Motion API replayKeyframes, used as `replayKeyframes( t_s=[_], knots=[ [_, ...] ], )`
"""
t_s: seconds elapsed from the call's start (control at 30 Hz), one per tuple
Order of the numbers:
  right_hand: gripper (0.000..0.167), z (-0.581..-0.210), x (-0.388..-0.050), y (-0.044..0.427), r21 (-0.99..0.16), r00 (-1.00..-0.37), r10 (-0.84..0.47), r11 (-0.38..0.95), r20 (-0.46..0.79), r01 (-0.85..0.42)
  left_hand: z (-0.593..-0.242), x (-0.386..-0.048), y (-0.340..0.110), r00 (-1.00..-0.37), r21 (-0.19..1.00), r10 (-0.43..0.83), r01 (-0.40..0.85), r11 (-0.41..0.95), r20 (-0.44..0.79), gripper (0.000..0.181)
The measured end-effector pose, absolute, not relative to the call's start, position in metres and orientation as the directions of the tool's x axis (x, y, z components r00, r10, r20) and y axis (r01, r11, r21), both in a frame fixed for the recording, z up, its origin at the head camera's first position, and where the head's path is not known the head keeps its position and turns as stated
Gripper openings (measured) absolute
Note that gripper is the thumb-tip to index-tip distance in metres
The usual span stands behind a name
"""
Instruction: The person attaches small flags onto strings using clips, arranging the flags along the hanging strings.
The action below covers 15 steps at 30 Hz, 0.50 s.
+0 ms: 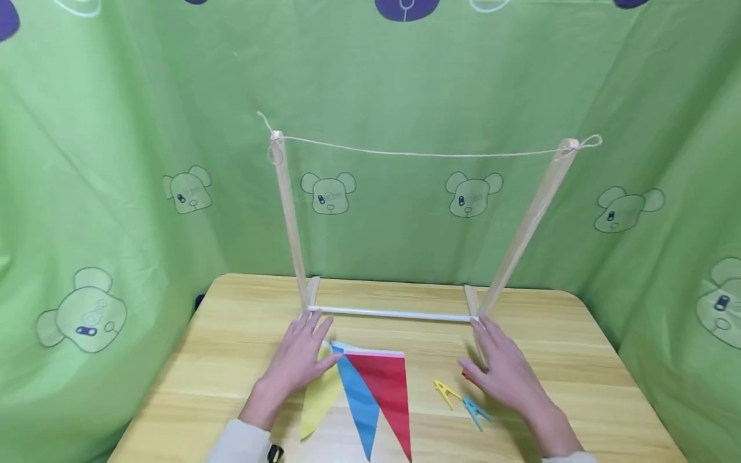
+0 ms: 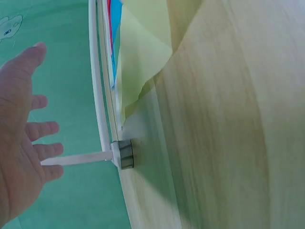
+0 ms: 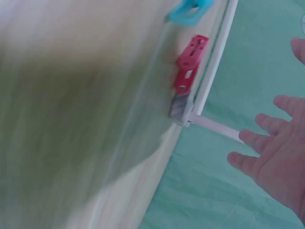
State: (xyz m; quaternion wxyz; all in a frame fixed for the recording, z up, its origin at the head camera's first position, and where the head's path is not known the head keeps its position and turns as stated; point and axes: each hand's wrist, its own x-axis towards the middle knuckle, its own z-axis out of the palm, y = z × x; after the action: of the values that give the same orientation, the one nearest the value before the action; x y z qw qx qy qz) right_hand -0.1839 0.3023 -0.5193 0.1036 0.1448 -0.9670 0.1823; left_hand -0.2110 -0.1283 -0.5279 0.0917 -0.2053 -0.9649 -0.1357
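My left hand [image 1: 296, 360] is held over the table with fingers spread, nearest the foot of the left wooden post [image 1: 291, 215] and the pennants. My right hand [image 1: 508, 368] mirrors it by the right post [image 1: 529, 225]; both palms hold nothing. Whether fingertips touch the posts, I cannot tell. Between the hands lie a yellow pennant [image 1: 318, 402], a blue pennant [image 1: 360, 402] and a red pennant [image 1: 386, 384], overlapping at their tops. Left of my right hand are a yellow clothespin [image 1: 445, 392] and a blue clothespin [image 1: 476, 410]. A red clothespin [image 3: 188, 67], mostly hidden in the head view, shows in the right wrist view.
A thin string [image 1: 417, 154] is tied between the post tops, with a loop at the right end. Low down, a white rod [image 1: 393, 314] joins the posts. The wooden table [image 1: 231, 321] ends at a green curtain [image 1: 370, 83] on three sides.
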Motion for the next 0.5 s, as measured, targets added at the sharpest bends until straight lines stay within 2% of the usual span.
replayKeyframes(
  t_s=[0.23, 0.5],
  knots=[
    [0.086, -0.527, -0.182, 0.311, -0.408, -0.930, -0.256, 0.844, 0.264, -0.348, -0.528, -0.215, -0.117, -0.871, 0.321, 0.440, 0.491, 0.810, 0.220, 0.077],
    [0.077, -0.538, -0.174, 0.316, -0.406, -0.933, -0.276, 0.844, 0.230, -0.350, -0.534, -0.217, -0.109, -0.866, 0.441, 0.463, 0.497, 0.748, 0.191, 0.077]
  ],
)
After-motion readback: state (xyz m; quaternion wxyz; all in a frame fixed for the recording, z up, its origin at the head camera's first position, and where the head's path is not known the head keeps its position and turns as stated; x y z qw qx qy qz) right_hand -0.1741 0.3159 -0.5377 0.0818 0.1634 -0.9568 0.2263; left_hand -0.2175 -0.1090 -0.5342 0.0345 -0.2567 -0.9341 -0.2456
